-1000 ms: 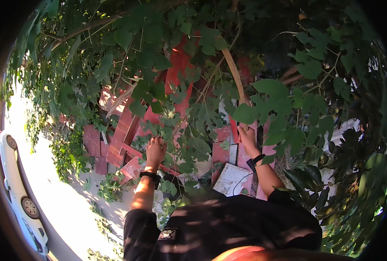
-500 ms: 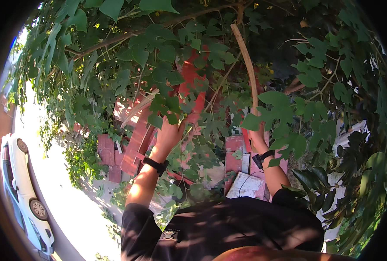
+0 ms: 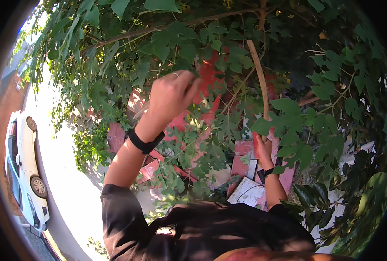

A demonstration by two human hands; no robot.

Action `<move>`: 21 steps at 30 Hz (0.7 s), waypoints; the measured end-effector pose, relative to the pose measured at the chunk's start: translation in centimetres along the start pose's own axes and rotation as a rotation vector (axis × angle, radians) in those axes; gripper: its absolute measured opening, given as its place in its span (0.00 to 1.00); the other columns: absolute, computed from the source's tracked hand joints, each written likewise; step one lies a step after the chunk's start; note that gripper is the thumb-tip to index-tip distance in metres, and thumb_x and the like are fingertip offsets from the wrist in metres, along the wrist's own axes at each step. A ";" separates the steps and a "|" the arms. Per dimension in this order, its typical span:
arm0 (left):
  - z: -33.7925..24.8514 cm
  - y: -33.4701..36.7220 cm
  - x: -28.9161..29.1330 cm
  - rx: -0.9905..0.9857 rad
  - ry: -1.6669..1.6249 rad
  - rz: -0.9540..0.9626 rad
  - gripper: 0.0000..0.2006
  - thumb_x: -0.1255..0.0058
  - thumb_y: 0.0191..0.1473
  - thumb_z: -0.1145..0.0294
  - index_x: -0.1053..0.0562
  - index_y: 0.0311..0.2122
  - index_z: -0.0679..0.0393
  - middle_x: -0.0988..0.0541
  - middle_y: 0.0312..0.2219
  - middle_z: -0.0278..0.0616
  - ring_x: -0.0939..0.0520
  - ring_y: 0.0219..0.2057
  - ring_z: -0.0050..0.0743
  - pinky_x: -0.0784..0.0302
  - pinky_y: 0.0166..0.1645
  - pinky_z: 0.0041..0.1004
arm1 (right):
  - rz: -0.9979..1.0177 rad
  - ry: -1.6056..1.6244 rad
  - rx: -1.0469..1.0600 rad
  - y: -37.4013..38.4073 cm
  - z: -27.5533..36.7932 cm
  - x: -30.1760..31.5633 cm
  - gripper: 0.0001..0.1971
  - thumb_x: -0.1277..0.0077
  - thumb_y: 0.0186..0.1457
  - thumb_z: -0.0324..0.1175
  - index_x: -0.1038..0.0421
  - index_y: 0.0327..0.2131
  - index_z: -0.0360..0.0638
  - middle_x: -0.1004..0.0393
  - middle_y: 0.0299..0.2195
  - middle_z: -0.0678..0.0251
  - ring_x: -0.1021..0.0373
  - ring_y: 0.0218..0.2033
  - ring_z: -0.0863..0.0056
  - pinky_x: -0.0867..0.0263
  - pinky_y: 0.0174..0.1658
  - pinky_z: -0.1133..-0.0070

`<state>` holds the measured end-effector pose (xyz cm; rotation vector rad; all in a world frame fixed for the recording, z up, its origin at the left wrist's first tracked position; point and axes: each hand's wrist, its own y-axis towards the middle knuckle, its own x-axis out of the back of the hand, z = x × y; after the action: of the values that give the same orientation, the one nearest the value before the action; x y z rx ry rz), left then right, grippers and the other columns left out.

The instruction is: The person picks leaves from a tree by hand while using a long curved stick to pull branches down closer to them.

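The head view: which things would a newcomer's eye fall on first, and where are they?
Probably the left hand, large left of centre before the green leaves, with a black band at its wrist. Next comes the bare stick, standing above the right hand, which seems to hold it, though leaves hide part. At the far left, a white car stands beside bright sunlit ground.
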<state>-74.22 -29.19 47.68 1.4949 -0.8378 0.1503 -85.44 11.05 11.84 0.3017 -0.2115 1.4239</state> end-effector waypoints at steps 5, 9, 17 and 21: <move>7.4 6.5 4.6 -0.049 0.422 -0.236 0.05 0.49 0.55 0.71 0.28 0.34 0.61 0.25 0.31 0.46 0.23 0.35 0.49 0.26 0.38 0.41 | -0.015 -0.061 0.020 -0.1 -1.4 0.4 0.18 0.43 0.56 0.45 0.35 0.22 0.46 0.40 0.12 0.77 0.44 0.10 0.84 0.51 0.14 0.80; 14.3 7.2 6.0 0.003 0.846 -0.069 0.06 0.53 0.54 0.72 0.27 0.36 0.61 0.23 0.35 0.45 0.22 0.38 0.48 0.26 0.42 0.40 | -0.004 -0.130 0.007 -1.0 -0.2 0.6 0.25 0.42 0.51 0.51 0.26 0.38 0.34 0.23 0.27 0.55 0.26 0.30 0.57 0.35 0.37 0.63; 19.3 2.9 4.3 0.141 0.809 0.053 0.06 0.54 0.53 0.74 0.26 0.36 0.59 0.22 0.36 0.45 0.22 0.39 0.47 0.26 0.42 0.41 | 0.049 -0.150 0.079 -3.3 3.8 0.8 0.15 0.46 0.58 0.41 0.27 0.27 0.37 0.38 0.16 0.77 0.45 0.17 0.84 0.50 0.22 0.77; 20.0 1.7 3.5 0.099 0.794 -0.010 0.07 0.54 0.53 0.75 0.26 0.36 0.59 0.22 0.37 0.44 0.22 0.38 0.47 0.27 0.42 0.41 | 0.048 -0.135 -0.023 -4.1 4.1 0.8 0.16 0.45 0.58 0.43 0.29 0.25 0.39 0.40 0.15 0.78 0.45 0.16 0.86 0.52 0.19 0.78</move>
<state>-80.56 -48.54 48.21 1.3621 -0.1802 0.7321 -81.15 10.00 15.66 0.3766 -0.3467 1.4491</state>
